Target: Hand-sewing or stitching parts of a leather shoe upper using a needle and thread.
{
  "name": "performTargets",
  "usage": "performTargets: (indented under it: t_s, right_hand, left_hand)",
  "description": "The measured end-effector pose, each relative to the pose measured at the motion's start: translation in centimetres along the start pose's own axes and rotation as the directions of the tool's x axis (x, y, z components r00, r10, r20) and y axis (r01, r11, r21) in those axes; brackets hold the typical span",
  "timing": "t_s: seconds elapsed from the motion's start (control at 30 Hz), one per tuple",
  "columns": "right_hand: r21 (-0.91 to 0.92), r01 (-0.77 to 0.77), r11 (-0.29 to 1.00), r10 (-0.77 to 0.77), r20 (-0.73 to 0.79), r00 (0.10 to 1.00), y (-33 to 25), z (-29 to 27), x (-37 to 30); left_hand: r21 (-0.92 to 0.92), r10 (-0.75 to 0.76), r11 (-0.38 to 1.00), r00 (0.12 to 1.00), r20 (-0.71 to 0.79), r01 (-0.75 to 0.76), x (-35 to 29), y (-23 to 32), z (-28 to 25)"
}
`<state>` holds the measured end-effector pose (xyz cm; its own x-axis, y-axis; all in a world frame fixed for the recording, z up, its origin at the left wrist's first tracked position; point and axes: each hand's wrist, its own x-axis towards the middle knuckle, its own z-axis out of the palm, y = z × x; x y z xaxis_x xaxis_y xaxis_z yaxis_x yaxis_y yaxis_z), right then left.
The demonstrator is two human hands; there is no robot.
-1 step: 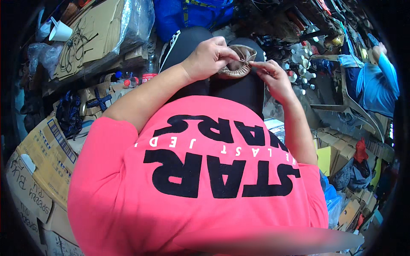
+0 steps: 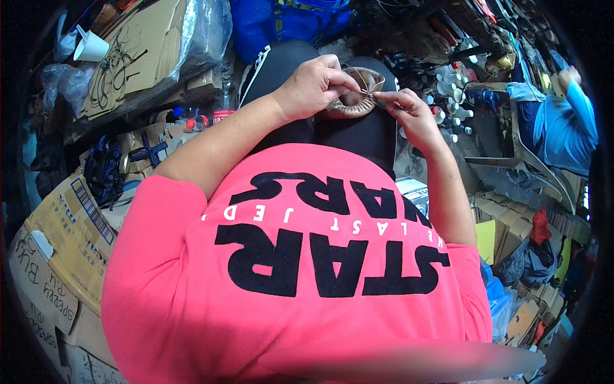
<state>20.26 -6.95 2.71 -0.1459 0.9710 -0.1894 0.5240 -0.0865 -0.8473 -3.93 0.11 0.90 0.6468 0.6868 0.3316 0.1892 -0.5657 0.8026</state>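
Note:
On my thighs rests a tan, moccasin-like shoe upper (image 2: pixel 355 110) with a pleated rim, its open side facing up. My left hand (image 2: pixel 314 88) reaches over it from the left, thumb and forefinger pinched on a pale thread (image 2: pixel 364 91). From the other side, my right hand (image 2: pixel 412 116) has its fingertips at the upper's right edge, closed on the same thread. The thread crosses the opening between the two hands. Whether a needle is among the fingers is too small to tell.
Stacked flat cardboard (image 2: pixel 144 51) with dark cords and a white cup (image 2: pixel 91 47) lie at far left. A blue bag (image 2: pixel 288 25) sits beyond my knees. Several small bottles (image 2: pixel 454 96) stand right of my legs. Another person in a blue sleeve (image 2: pixel 572 134) is at far right.

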Motion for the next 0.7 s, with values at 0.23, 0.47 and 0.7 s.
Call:
performTargets:
  t_s: [0.23,0.47,0.7]
  right_hand:
    - [-0.005,-0.038,0.999,0.038,0.116,0.992,-0.9,-1.0,1.5]
    - [-0.100,-0.054,0.993,0.067,0.132,0.989,-1.6,-1.5,2.0]
    - [-0.033,-0.056,0.998,0.060,0.158,0.986,-1.6,-1.6,2.2]
  left_hand:
    - [0.106,0.014,0.994,1.000,-0.017,-0.012,0.1,-1.1,0.2]
    - [0.098,0.026,0.995,0.999,-0.018,-0.024,0.4,-1.8,0.5]
    - [0.102,-0.027,0.994,0.999,0.025,0.024,0.5,-1.4,0.5]
